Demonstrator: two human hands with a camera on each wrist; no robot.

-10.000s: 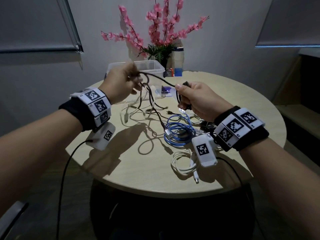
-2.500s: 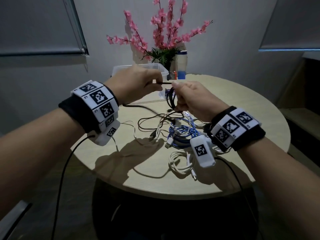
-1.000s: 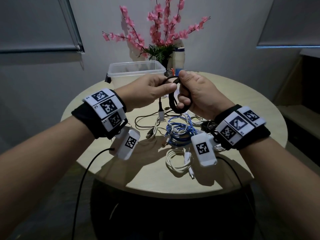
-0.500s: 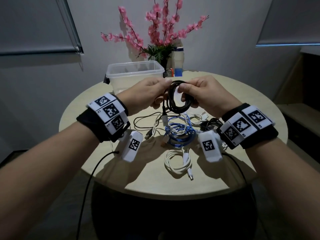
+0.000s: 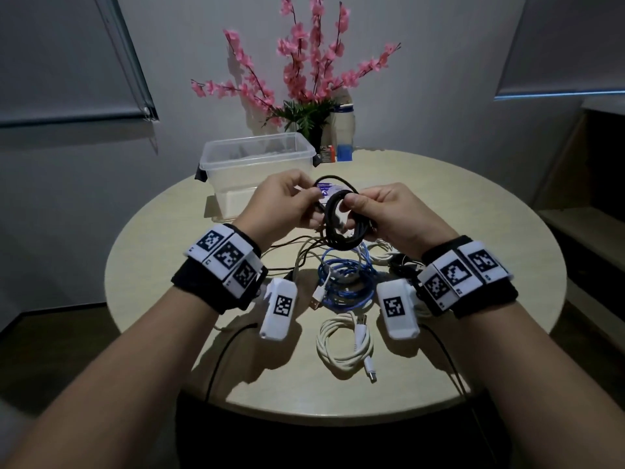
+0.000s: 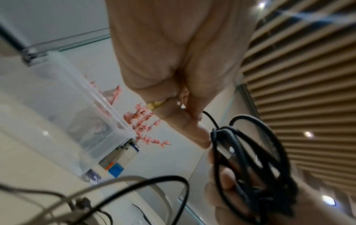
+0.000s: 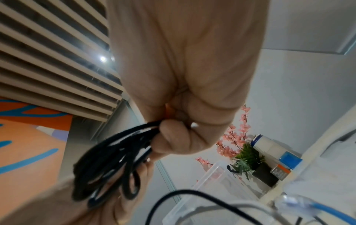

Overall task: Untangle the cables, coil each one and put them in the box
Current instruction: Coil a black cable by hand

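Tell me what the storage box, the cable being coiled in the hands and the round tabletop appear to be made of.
Box: translucent, slightly frosted plastic, probably; the flowers show faintly through its wall.
Black cable, held by the left hand and right hand: matte dark jacket, likely rubber or PVC, with a silvery metal-looking plug in the left wrist view.
Table: pale, smooth matte surface, wood-look laminate perhaps; grain unclear.

black wristbands (image 5: 216, 289) | white checker-marker tags (image 5: 456, 274) | white wrist cameras (image 5: 280, 309) | bare forearms
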